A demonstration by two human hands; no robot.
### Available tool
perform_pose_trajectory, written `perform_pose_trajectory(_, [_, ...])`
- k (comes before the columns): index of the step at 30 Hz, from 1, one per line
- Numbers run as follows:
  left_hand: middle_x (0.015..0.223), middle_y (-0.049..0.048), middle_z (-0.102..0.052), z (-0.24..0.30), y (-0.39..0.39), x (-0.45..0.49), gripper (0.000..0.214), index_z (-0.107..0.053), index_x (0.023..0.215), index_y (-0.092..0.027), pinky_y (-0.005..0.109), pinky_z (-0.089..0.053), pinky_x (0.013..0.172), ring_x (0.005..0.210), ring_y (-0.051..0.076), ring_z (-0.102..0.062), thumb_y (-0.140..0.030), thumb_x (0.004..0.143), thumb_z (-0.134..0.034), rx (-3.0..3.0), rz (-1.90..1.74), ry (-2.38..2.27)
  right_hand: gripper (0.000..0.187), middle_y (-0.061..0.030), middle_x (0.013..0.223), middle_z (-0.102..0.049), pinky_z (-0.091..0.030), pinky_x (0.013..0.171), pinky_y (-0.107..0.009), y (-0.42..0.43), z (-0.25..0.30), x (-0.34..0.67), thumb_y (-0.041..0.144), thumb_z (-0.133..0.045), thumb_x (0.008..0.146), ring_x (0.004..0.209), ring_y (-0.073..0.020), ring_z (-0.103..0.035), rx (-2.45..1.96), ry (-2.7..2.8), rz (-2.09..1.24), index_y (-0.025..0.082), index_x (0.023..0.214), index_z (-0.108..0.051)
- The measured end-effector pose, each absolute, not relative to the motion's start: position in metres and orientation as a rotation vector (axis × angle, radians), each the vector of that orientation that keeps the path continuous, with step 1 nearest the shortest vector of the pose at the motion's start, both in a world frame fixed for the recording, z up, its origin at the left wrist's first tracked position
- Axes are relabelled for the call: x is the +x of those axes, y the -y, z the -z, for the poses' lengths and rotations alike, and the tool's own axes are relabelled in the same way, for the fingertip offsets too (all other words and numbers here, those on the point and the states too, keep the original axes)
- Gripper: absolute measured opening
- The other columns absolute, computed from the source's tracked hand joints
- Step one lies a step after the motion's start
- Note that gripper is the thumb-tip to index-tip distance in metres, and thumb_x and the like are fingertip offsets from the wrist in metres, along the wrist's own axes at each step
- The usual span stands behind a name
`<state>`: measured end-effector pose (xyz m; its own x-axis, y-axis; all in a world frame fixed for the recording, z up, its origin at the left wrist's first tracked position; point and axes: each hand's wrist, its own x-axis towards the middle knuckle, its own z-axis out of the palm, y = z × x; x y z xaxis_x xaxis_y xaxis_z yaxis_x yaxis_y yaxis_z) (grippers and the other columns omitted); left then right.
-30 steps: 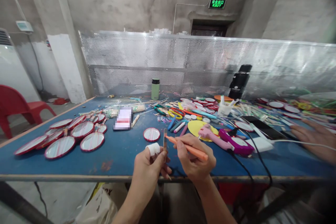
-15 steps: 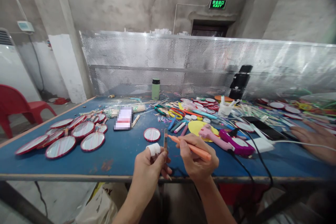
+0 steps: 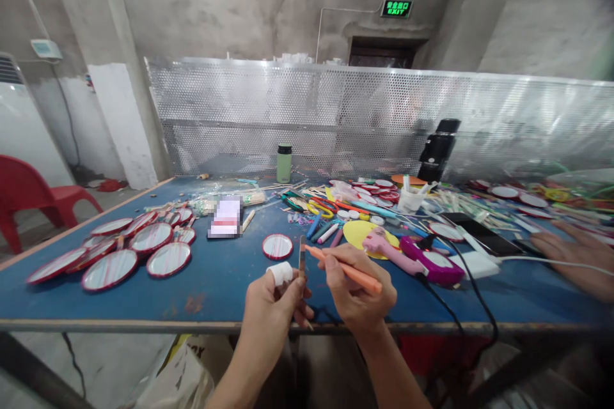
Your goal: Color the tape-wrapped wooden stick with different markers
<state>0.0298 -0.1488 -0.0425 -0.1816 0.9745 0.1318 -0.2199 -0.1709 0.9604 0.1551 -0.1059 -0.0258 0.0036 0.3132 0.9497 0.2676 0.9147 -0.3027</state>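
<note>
Between the thumb and fingers of my left hand stands a flat wooden stick, upright, with darker bands near its top. White tape wraps the index finger of that hand. My right hand is closed around an orange marker pen, whose tip is at the upper part of the stick; whether it touches I cannot tell. Just beyond my left hand lies a round red-rimmed disc on the blue table.
At left, several red-rimmed discs overlap near a phone. Markers, a yellow disc and a pink-and-purple glue gun with cables lie right of centre. Another person's hand rests at far right. A green bottle stands behind.
My right hand and the marker have shifted slightly left, the tip moving up along the stick. My left hand keeps its hold almost unmoved.
</note>
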Motion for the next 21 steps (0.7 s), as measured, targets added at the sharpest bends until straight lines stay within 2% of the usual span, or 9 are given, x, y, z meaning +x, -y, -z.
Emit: perform_pose_trajectory(21, [0.056, 0.0000, -0.064, 0.0426, 0.1507, 0.0296, 0.027, -0.061, 0.077, -0.012, 0.021, -0.050, 0.037, 0.040, 0.012, -0.061, -0.036, 0.072, -0.071, 1.062, -1.537, -1.074, 0.016, -0.0001, 0.069, -0.068, -0.052, 0.052, -0.024, 0.1060, 0.0251, 0.1552, 0.006, -0.059, 0.080, 0.054, -0.0120, -0.063, -0.522, 1.555, 0.012, 0.020, 0.083, -0.067])
